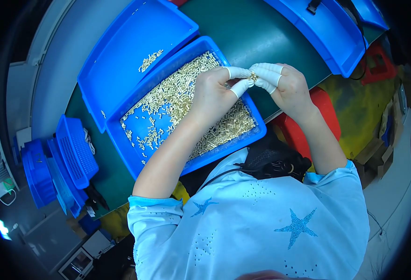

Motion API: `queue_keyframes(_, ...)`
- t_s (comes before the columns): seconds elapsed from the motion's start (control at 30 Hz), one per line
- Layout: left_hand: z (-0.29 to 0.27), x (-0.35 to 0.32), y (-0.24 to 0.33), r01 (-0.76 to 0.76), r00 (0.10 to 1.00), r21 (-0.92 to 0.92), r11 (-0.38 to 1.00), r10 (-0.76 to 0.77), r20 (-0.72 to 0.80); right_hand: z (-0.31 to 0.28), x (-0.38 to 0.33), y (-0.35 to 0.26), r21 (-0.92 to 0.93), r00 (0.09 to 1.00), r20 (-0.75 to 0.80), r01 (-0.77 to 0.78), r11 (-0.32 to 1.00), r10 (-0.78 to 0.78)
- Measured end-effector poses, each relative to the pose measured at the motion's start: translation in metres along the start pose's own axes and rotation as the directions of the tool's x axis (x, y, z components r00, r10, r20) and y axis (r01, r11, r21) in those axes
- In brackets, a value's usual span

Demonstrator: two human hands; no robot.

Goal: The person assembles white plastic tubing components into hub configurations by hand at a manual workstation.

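At the blue tray (120,145), the left hand (215,90) and right hand (289,87) pinch partly hidden brass-coloured pieces (252,76).

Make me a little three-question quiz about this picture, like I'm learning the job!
1. True or false: the left grip and right grip pinch small gold-coloured pieces with bare fingertips.
2. How many large blue stars decorate the shirt?
3. What's scattered in the blue tray under the left grip? A) red blocks B) loose gold-coloured bits C) white rope

Key: 1. False; they wear white finger covers. 2. Two. 3. B.
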State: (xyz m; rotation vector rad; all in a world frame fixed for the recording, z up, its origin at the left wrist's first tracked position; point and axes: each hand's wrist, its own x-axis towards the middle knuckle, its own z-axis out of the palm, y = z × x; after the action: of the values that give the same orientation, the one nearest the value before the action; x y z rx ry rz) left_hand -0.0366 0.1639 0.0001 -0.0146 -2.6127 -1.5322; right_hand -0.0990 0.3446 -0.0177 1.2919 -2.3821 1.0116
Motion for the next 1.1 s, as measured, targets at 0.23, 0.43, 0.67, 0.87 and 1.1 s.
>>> queue_keyframes(0.23, 0.003, 0.013, -0.002, -0.016, 0.997, 0.044, 0.999, 0.013, 0.080, 0.001, -0.003, 0.012, 0.036, 1.000, 0.005, 0.011, 0.999, -0.011)
queue_keyframes(0.43, -0.001, 0.011, 0.006, -0.208, 0.977, 0.201, 0.957, 0.212, 0.003, 0.004, 0.003, 0.011, 0.049, 0.999, -0.023, 0.028, 0.998, -0.027)
queue_keyframes(0.67, -0.011, 0.002, 0.011, -0.235, 0.969, 0.232, 0.944, 0.247, -0.024, 0.002, 0.006, 0.000, 0.093, 0.999, -0.005, 0.032, 0.995, -0.032)
queue_keyframes(0.87, -0.014, -0.004, 0.006, -0.139, 0.989, 0.145, 0.980, 0.145, -0.034, 0.003, 0.009, -0.002, 0.140, 0.998, 0.044, 0.044, 0.989, -0.050)
queue_keyframes(1.1, -0.015, -0.005, 0.007, -0.136, 0.988, 0.168, 0.976, 0.147, -0.055, 0.004, 0.012, -0.005, 0.221, 0.994, 0.105, -0.022, 0.975, -0.002)
